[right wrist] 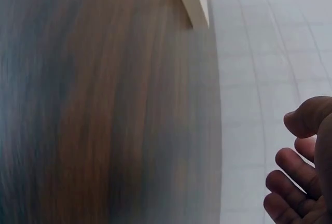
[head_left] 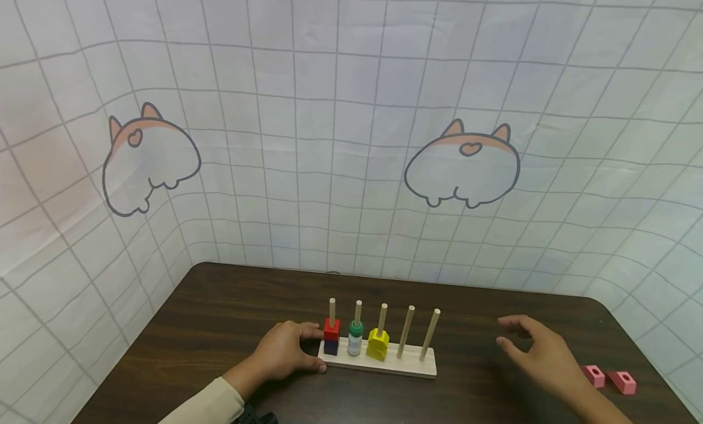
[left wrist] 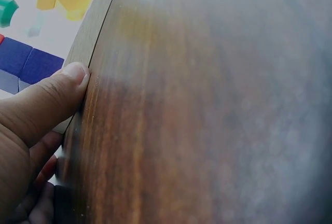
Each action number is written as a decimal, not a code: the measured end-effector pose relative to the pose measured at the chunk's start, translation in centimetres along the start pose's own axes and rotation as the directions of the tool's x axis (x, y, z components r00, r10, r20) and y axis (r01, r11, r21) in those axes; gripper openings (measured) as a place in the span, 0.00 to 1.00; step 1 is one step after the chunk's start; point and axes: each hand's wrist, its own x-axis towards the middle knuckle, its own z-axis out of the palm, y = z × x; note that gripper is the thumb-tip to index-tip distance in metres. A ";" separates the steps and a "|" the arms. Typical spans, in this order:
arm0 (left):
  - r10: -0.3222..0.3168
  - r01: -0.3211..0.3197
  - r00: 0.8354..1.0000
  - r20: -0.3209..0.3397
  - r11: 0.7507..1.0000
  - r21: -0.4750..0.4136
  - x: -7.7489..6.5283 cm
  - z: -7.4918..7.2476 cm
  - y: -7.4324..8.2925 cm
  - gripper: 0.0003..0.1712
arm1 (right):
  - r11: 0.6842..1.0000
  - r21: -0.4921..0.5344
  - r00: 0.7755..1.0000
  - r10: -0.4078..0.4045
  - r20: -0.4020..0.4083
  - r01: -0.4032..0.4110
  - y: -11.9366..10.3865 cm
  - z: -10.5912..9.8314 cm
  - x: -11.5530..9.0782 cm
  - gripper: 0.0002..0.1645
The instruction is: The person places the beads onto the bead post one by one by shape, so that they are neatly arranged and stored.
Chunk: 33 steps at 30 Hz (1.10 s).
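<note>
My left hand [head_left: 282, 349] grips the left end of a pale wooden peg stand [head_left: 406, 368], its thumb [left wrist: 57, 90] pressed against the front edge. On the first peg a red block [head_left: 332, 329] sits over dark blue ones [head_left: 331, 347]. The second peg carries a green piece [head_left: 356, 329] above white [head_left: 354, 344], and the third carries yellow pieces [head_left: 378, 344]. Two pegs at the right are bare. Off to the right, my right hand [head_left: 540, 354] hovers over the table with loosely bent fingers [right wrist: 298, 169] and nothing in them.
Two pink blocks with holes, one nearer [head_left: 594, 376] and one farther right [head_left: 624, 382], lie by the right forearm. The dark wooden table [head_left: 247, 290] ends at a white grid-patterned curtain [head_left: 307, 229]. A black object [head_left: 255, 416] shows below the left sleeve.
</note>
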 end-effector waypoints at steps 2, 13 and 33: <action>0.000 0.000 1.000 0.001 1.000 -0.001 0.0 0.0 0.0 0.33 | 1.000 -0.023 1.000 0.019 -0.001 -0.019 0.8 -0.4 0.1 0.27; -0.004 0.004 1.000 0.009 1.000 -0.006 -0.1 0.0 0.2 0.33 | 0.992 -0.112 0.997 0.066 0.039 -0.062 5.2 -1.3 0.9 0.34; -0.013 0.013 1.000 0.016 1.000 -0.010 -0.2 -0.1 0.3 0.33 | 0.973 -0.186 0.984 0.155 0.090 -0.137 7.2 -1.7 1.4 0.25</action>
